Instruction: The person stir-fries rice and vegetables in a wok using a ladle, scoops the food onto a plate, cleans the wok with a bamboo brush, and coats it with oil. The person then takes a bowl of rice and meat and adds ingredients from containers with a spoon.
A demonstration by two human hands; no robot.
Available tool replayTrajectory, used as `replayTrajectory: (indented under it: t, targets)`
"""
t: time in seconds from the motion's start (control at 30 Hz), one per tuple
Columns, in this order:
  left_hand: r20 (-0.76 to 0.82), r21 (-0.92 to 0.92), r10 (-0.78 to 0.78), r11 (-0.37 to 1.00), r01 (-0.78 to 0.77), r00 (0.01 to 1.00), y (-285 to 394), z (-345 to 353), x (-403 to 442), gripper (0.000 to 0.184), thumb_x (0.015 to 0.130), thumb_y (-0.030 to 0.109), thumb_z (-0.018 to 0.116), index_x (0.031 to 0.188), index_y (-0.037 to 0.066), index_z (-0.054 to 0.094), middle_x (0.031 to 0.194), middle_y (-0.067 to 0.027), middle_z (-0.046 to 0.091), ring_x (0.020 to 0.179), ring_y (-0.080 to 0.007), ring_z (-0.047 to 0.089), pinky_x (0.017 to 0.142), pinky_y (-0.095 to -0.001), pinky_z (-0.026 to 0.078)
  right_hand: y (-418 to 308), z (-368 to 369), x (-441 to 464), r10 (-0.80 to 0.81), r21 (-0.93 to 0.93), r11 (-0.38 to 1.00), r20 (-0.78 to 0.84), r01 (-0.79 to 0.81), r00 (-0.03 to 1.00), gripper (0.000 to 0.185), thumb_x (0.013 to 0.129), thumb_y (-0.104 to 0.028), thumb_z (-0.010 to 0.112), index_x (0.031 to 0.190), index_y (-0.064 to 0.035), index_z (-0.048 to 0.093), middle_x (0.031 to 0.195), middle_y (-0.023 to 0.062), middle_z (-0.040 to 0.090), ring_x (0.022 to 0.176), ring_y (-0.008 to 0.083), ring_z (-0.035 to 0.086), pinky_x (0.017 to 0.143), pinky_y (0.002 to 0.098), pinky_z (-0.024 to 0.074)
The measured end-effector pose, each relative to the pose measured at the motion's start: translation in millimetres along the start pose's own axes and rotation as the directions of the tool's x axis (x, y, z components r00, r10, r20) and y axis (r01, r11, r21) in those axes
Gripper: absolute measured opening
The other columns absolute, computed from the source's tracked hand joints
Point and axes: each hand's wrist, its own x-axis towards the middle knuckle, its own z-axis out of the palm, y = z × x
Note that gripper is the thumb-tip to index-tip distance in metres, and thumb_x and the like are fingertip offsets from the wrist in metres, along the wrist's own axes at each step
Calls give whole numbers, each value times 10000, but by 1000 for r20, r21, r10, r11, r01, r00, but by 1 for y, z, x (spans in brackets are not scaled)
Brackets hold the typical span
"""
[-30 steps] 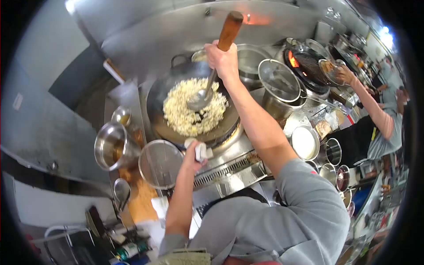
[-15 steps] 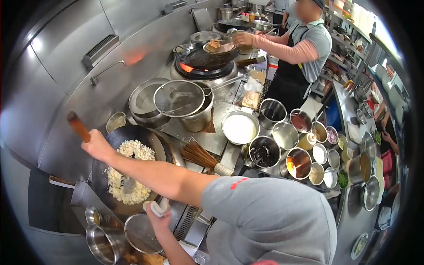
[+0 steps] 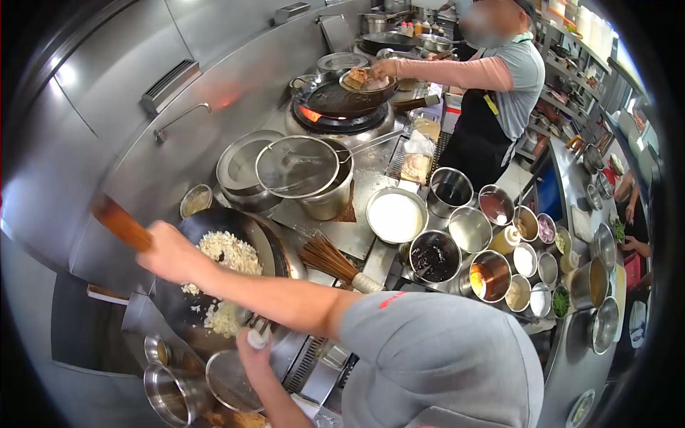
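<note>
My right hand (image 3: pixel 177 251) is closed around the wooden handle (image 3: pixel 123 225) of a long cooking utensil, whose head is mostly hidden behind my forearm. Below it, a dark wok (image 3: pixel 168 303) holds pale, rice-like grains (image 3: pixel 230 251) with yellowish bits, split into an upper heap and a smaller lower one. My left hand (image 3: pixel 255 358) grips a folded white cloth (image 3: pixel 258 338) at the wok's near rim. Whether a wok handle lies under the cloth cannot be seen.
A round strainer (image 3: pixel 297 165) rests over a pot beside a bamboo brush (image 3: pixel 328 258). Several sauce and seasoning containers (image 3: pixel 437 257) stand to the right. A co-worker (image 3: pixel 492 107) holds food over another wok (image 3: pixel 344 101) with fire beneath. A sieve (image 3: pixel 230 381) and metal pot (image 3: pixel 171 392) sit below.
The grains have shifted and broken from a wide ring into separate heaps. My right hand has moved slightly down and right, with the handle tilted flatter. The co-worker's plate of food has moved slightly.
</note>
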Motion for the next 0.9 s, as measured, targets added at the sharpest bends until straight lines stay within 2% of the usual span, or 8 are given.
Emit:
replayTrajectory:
  t: [0.13,0.3,0.33,0.43,0.53,0.63,0.8,0.9]
  targets:
    - [152,-53,216,976,-210,965,-51,4,-59,135,869,193,491,948,88,520,881,-84,594,730,-206,555,549,-352,494,76,2,27,163,76,986,-186,-151,969,198,686,-107,552,618,63,477,487,172,440,458,191,428,474,387,377]
    - [11,-235,168,959,-161,986,-58,43,-96,269,944,197,363,1107,34,501,973,-181,615,856,-245,632,614,-376,553,-24,-39,14,256,115,959,30,-258,966,235,711,-121,563,543,6,460,487,7,419,482,86,405,433,318,328]
    - [58,-92,207,975,-201,977,-40,54,-81,220,930,206,430,1014,39,545,972,-157,628,947,-261,601,856,-434,497,-14,-34,-8,205,92,974,42,-208,978,232,704,-112,561,546,29,467,477,55,436,468,117,421,438,348,347]
    - [28,-165,332,932,-324,943,-68,47,-45,186,901,199,503,1002,48,547,906,-96,627,821,-202,624,705,-336,524,46,-9,-20,340,132,933,-25,-334,940,231,730,-120,553,583,51,507,476,128,490,480,163,460,460,398,385]
    - [-209,-143,298,933,-331,931,-134,29,-90,121,883,74,474,1000,77,507,916,-154,618,798,-233,631,630,-395,556,36,-13,45,236,80,969,-28,-233,971,212,731,-92,585,553,-46,479,476,14,448,412,101,408,389,301,299]
    - [-118,-238,190,947,-214,975,-101,42,-103,101,896,131,481,981,84,508,916,-129,620,775,-241,631,657,-406,530,-10,-29,23,216,275,934,72,-228,974,274,743,-76,607,523,-112,447,470,-47,419,378,44,362,374,247,237]
    - [25,-94,323,943,-320,946,-72,40,-54,180,911,219,508,957,45,520,902,-104,612,805,-220,614,717,-400,517,45,1,-29,57,-25,998,-155,-62,986,205,727,-79,567,556,-5,482,473,6,442,448,82,408,410,310,324]
    - [-41,-220,163,961,-168,986,-104,39,-140,299,935,139,423,1223,67,459,1188,-149,541,1045,-291,573,850,-448,514,2,-9,34,330,-36,942,-88,-334,940,215,676,-134,580,583,51,522,479,89,487,456,176,494,454,378,397]
